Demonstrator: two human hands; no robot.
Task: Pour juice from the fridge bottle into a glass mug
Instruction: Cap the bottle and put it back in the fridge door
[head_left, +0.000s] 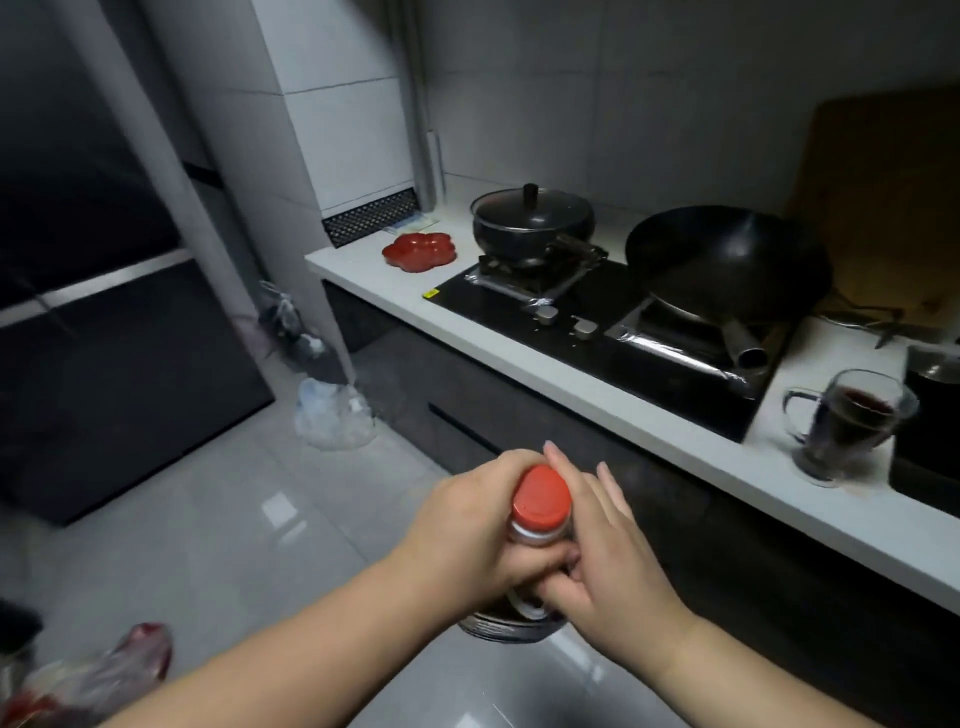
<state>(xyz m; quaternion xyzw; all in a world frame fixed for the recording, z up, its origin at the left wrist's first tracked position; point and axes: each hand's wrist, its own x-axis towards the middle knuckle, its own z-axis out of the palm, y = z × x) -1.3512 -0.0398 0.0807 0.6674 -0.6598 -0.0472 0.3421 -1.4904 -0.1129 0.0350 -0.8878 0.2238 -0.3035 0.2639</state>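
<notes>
The bottle (537, 538) is held upright in the air out in front of the hob (597, 364), off the counter (571, 396) and above the floor, with its red cap (540, 497) on. Both forearms reach forward and meet at it. The left hand (467, 525) wraps the neck from the left, fingers curled round it and thumb across the front just below the cap. The right hand (608, 561) closes in from the other side. Its fingers are straight and close together, lying up along the neck and past the cap, while its thumb bends in against the bottle's shoulder under the left thumb.

The glass mug (847, 426) stands on the counter just right of the hob, handle turned toward it and dark juice inside.

On the hob sit a lidded pot (532, 215) on the left burner and a wok (727, 254) on the right one. A red flower-shaped dish (420, 250) lies on the counter to the hob's left. A wooden board (883, 208) leans on the wall behind its right end. Plastic bags (332, 415) slump on the floor, down to the left of the hob.
</notes>
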